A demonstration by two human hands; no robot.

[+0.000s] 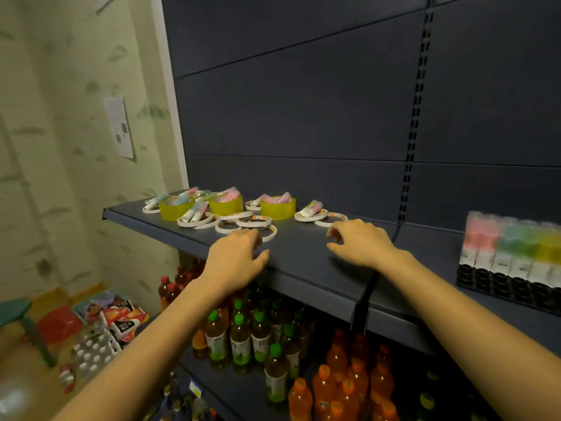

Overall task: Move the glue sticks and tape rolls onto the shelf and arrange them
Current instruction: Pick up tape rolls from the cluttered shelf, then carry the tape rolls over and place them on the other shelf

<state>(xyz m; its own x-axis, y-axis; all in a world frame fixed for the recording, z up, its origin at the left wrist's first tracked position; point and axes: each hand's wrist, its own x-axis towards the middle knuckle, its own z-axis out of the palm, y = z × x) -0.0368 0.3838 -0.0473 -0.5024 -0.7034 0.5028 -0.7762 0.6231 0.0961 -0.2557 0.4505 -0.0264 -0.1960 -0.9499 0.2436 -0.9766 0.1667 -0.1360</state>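
On the dark grey shelf (303, 256) lie several thin white tape rolls (253, 221) and three thick yellow tape rolls (277, 208), with pastel glue sticks (311, 207) resting on and between them. My left hand (235, 256) hovers palm down at the shelf's front, its fingertips touching the nearest white roll (270, 233). My right hand (358, 243) reaches beside another white roll (331, 219), fingers curled apart and holding nothing. A black tray (504, 288) at the right holds upright glue sticks (513, 247) in pink, green and yellow.
Green-capped and orange drink bottles (239, 338) fill the shelf below. A slotted upright (409, 153) splits the back panel. On the floor at the left stand a green stool (15, 311), a red basket (59, 325) and snack packs (121, 317).
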